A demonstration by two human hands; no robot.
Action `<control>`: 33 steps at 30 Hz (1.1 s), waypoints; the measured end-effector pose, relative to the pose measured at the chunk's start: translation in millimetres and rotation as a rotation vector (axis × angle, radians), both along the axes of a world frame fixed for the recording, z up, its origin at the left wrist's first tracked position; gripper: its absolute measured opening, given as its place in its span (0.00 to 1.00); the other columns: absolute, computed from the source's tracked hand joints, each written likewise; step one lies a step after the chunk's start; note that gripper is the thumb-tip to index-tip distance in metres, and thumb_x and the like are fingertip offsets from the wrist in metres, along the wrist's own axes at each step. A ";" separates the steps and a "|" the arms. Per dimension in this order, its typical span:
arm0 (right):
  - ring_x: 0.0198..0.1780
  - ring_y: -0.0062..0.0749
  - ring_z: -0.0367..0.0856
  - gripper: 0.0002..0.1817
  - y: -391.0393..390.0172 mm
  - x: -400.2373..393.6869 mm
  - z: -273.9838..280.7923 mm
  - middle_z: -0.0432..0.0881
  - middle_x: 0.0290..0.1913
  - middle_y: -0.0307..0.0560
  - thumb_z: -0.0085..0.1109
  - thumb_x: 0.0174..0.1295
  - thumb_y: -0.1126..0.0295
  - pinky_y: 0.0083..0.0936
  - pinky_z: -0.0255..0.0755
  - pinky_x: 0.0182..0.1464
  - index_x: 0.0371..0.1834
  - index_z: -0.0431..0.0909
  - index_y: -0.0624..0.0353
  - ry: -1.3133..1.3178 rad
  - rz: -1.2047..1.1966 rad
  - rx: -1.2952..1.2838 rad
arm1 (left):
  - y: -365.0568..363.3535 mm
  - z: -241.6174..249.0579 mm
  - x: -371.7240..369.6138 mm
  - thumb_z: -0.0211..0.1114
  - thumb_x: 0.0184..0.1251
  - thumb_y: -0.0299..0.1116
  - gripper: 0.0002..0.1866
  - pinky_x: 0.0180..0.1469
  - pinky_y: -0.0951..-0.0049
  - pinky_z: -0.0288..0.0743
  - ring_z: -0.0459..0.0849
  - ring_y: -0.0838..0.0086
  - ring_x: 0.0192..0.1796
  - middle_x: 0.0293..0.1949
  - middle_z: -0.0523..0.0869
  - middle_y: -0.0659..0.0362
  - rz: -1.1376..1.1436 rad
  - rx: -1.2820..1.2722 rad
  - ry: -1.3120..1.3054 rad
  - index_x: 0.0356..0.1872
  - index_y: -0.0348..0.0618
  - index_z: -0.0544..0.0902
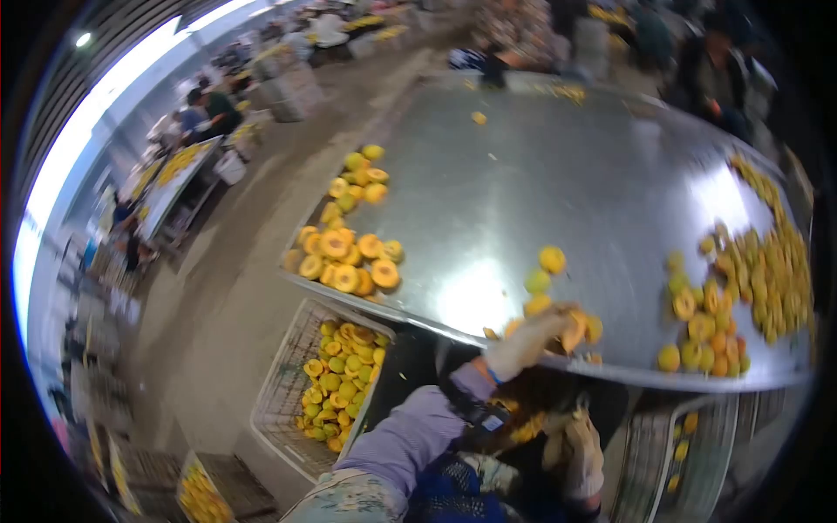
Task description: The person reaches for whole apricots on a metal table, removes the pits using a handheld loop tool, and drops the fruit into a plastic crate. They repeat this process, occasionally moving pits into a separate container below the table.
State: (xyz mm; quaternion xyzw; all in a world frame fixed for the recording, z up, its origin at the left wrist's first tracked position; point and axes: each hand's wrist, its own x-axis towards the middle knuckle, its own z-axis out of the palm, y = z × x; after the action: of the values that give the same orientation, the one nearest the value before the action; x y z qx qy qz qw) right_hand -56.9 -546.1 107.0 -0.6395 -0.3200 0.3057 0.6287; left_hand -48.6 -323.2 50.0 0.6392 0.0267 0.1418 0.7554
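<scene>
My left hand (530, 340), in a pale glove, reaches over the near edge of the metal table (540, 166). Its fingers are closed on an orange fruit half (574, 331). More yellow and green fruit (551, 259) lies just beyond it. Below the table edge, my right hand (579, 453), also gloved, is closed around something small that blur keeps me from making out. Between the hands and my lap, yellow pieces (527, 429) show in a dark space.
Fruit halves (347, 261) are heaped at the table's left corner. Whole-looking fruit (697, 327) and flattened pieces (772, 275) lie at the right. A crate (277, 383) of fruit stands lower left, other crates (641, 462) lower right. People sit beyond the table.
</scene>
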 end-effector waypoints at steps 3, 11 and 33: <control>0.21 0.21 0.69 0.14 6.6 -1.4 26.1 0.76 0.21 0.40 0.47 0.69 0.62 0.19 0.65 0.26 0.40 0.74 0.65 0.522 0.035 -0.093 | -5.7 12.1 -30.6 0.50 0.76 0.33 0.20 0.49 0.70 0.78 0.78 0.71 0.53 0.54 0.76 0.56 -0.060 -0.594 0.144 0.64 0.37 0.69; 0.27 0.19 0.72 0.10 13.6 -21.2 23.7 0.76 0.25 0.36 0.60 0.65 0.65 0.21 0.68 0.31 0.36 0.72 0.59 0.669 0.080 -0.157 | -35.1 54.3 -73.3 0.50 0.76 0.40 0.18 0.48 0.67 0.83 0.84 0.61 0.49 0.54 0.80 0.45 0.033 -0.784 0.170 0.55 0.36 0.73; 0.30 0.26 0.77 0.15 10.3 -34.8 26.7 0.79 0.26 0.42 0.59 0.66 0.56 0.26 0.72 0.35 0.35 0.76 0.58 0.332 0.069 -0.310 | -80.1 77.4 -91.7 0.53 0.74 0.42 0.22 0.59 0.65 0.79 0.73 0.58 0.66 0.71 0.64 0.45 0.244 -0.586 -0.031 0.61 0.37 0.67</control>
State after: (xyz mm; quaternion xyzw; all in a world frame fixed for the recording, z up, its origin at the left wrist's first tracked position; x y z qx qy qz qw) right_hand -91.6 -535.8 133.7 -0.6582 -0.1831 0.4733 0.5562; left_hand -140.4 -403.3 127.4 0.3844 0.1314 0.2272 0.8851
